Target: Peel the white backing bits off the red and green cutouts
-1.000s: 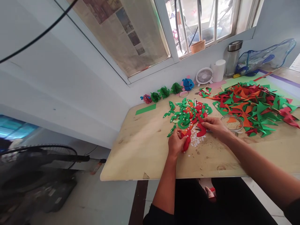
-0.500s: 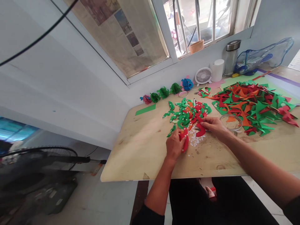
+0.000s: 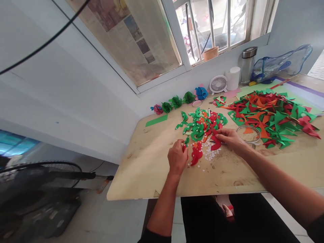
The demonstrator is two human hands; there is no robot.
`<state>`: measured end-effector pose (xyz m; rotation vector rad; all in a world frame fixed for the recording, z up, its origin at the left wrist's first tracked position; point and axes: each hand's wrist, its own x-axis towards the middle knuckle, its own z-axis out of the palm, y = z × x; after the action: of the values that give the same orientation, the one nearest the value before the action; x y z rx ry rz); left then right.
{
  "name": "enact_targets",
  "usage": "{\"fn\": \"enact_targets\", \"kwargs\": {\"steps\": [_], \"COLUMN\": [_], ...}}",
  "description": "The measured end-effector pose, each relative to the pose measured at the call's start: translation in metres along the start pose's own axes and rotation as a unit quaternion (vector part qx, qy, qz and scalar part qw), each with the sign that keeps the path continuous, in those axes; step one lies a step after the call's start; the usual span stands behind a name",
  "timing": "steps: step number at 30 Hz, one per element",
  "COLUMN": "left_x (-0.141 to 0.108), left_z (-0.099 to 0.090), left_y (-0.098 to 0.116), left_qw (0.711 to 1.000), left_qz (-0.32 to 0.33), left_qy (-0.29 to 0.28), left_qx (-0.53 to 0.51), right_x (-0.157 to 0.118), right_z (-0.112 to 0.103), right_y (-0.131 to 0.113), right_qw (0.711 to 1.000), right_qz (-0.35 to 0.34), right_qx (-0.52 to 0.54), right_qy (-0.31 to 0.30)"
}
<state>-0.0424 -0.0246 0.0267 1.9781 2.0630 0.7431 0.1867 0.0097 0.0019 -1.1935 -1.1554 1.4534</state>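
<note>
My right hand (image 3: 230, 139) pinches a curved red paper cutout (image 3: 216, 144) between thumb and fingers. My left hand (image 3: 178, 156) is closed to its left, back of the hand toward me; red paper (image 3: 184, 147) shows at its fingertips, mostly hidden. Between the hands, red paper cutouts (image 3: 196, 153) with small white squares on them lie on the table. Small white paper squares (image 3: 212, 153) are scattered beneath my right fingertips. Just beyond the hands spreads a heap of green, red and orange cutouts (image 3: 198, 130), many dotted with white squares.
A large pile of coloured paper scraps (image 3: 268, 116) covers the right side, with a roll of tape (image 3: 248, 134) at its edge. Along the wall stand paper flowers (image 3: 176, 101), a small white fan (image 3: 218, 84) and a bottle (image 3: 248, 65). A green strip (image 3: 156, 120) lies left.
My left hand has moved left, away from the red cutouts, which now lie uncovered on the table. My right hand stays almost where it was, still pinching its red cutout.
</note>
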Motion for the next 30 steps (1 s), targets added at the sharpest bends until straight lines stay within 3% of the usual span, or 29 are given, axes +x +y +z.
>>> {"fn": "enact_targets", "kwargs": {"steps": [2, 6, 9, 15, 21, 27, 30], "left_x": [0.001, -0.001, -0.002, 0.000, 0.002, 0.000, -0.001], "left_z": [-0.001, 0.011, 0.025, 0.043, 0.050, 0.053, 0.050], "left_y": [0.002, 0.021, 0.036, 0.044, 0.045, 0.046, 0.048], "left_qw": [0.986, 0.890, 0.829, 0.750, 0.722, 0.734, 0.726], "left_qz": [-0.037, -0.080, -0.130, -0.198, -0.189, -0.177, -0.176], "left_qy": [-0.022, -0.080, -0.100, -0.099, -0.076, -0.039, -0.051], "left_qx": [-0.160, -0.441, -0.535, -0.623, -0.661, -0.654, -0.662], "right_x": [0.000, -0.002, -0.005, -0.005, -0.004, -0.003, -0.003], "right_z": [0.000, 0.002, 0.003, 0.004, 0.004, 0.004, 0.004], "right_y": [0.001, -0.002, -0.006, -0.007, -0.005, -0.003, -0.003], "right_qw": [1.000, 1.000, 1.000, 1.000, 0.999, 1.000, 0.999], "right_qz": [0.002, 0.008, 0.011, 0.019, 0.024, 0.019, 0.025], "right_qx": [-0.004, 0.007, 0.022, 0.008, 0.021, 0.019, 0.031], "right_qy": [-0.002, -0.005, -0.010, -0.008, -0.018, -0.016, -0.017]}}
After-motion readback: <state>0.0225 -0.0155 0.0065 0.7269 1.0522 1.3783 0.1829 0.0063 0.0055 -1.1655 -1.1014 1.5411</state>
